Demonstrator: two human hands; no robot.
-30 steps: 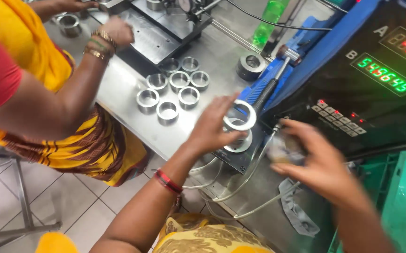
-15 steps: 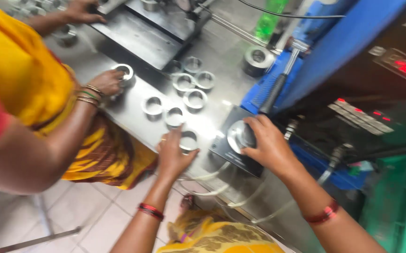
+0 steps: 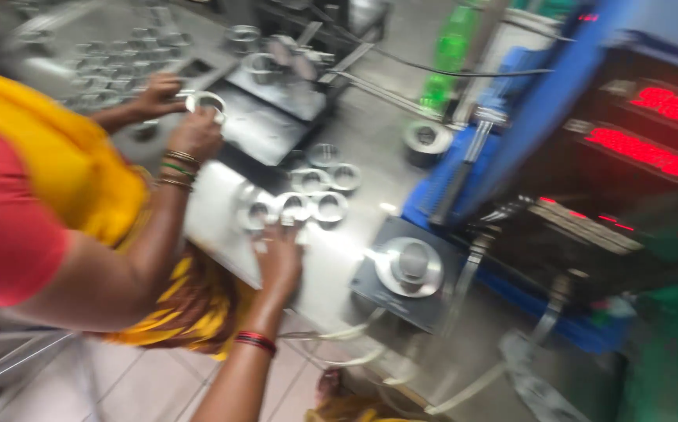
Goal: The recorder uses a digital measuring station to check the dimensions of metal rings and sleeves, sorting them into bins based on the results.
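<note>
My left hand (image 3: 279,258) reaches over the table edge, its fingertips against the nearest of several metal rings (image 3: 293,206) clustered on the steel table (image 3: 354,133). Motion blur hides whether the fingers grip a ring or only touch it. My right hand is out of the picture. To the right of my hand, a grey block carries a round metal disc with a raised plug (image 3: 409,264); nothing is on it. At the left, a co-worker in yellow and red holds a ring (image 3: 204,101) in both hands over a dark plate.
A blue machine with red lit displays (image 3: 651,152) fills the right side. A single larger ring (image 3: 426,137) sits near a green bottle (image 3: 448,55). Hoses (image 3: 370,355) hang off the table's front edge. More rings lie at the far left.
My right hand has left the disc on the grey block and gone out of view. My left hand stays at the near rings. The co-worker has lifted a ring toward the dark plate.
</note>
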